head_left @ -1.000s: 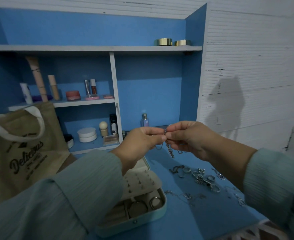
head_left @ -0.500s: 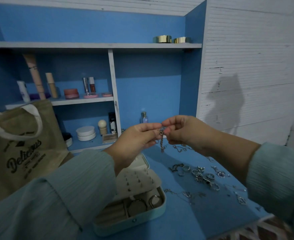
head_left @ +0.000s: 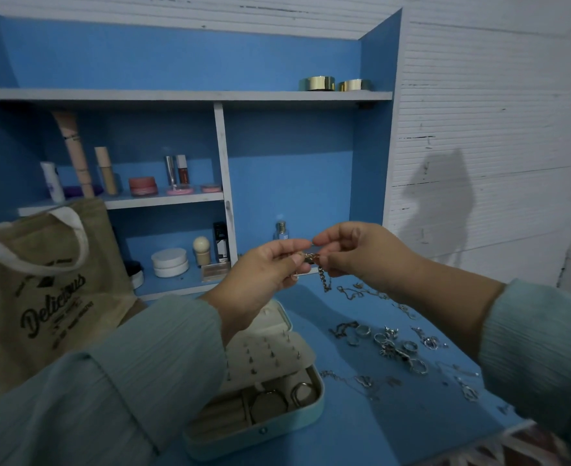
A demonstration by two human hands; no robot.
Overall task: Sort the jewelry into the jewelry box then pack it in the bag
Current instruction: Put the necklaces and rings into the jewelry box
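I see one blue table (head_left: pixel 411 428). On it at the left stands one tan bag (head_left: pixel 42 297), then one jewelry box (head_left: pixel 277 422), lid open. Loose rings (head_left: pixel 391 348) lie scattered at the right; the count is unclear. My left hand (head_left: pixel 264 274) and right hand (head_left: pixel 361 253) each pinch one chain bracelet (head_left: pixel 322 275), raised above the table.

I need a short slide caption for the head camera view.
Both hands, left and right, pinch a chain bracelet above the open jewelry box.
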